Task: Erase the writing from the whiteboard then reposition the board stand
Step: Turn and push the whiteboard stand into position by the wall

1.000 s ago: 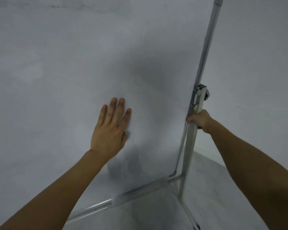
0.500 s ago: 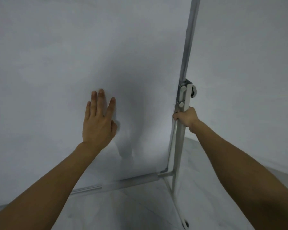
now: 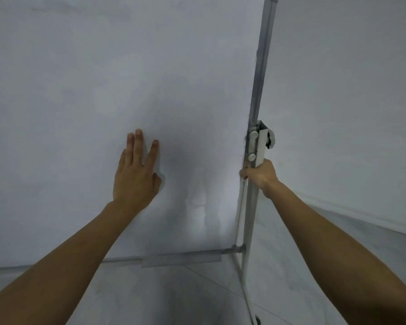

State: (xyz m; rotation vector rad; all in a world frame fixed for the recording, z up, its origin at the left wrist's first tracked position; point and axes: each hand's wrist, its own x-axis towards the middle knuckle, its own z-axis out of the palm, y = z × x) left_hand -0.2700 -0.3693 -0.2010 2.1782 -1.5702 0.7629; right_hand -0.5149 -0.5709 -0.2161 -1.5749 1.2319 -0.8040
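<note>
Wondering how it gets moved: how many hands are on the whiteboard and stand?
2. The left hand lies flat on the whiteboard face; the right hand grips the stand post at its right edge, below the bracket.

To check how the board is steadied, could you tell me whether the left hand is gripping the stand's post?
No, the left hand lies flat and open on the whiteboard; the right hand grips the post.

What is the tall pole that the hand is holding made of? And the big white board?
The pole looks like metal, perhaps aluminium or steel: dull silver-grey, straight-edged, with a bolted bracket above the right hand. The whiteboard looks smooth and slightly glossy, with soft sheen near the left hand; coated steel or plastic laminate, I cannot tell.
</note>
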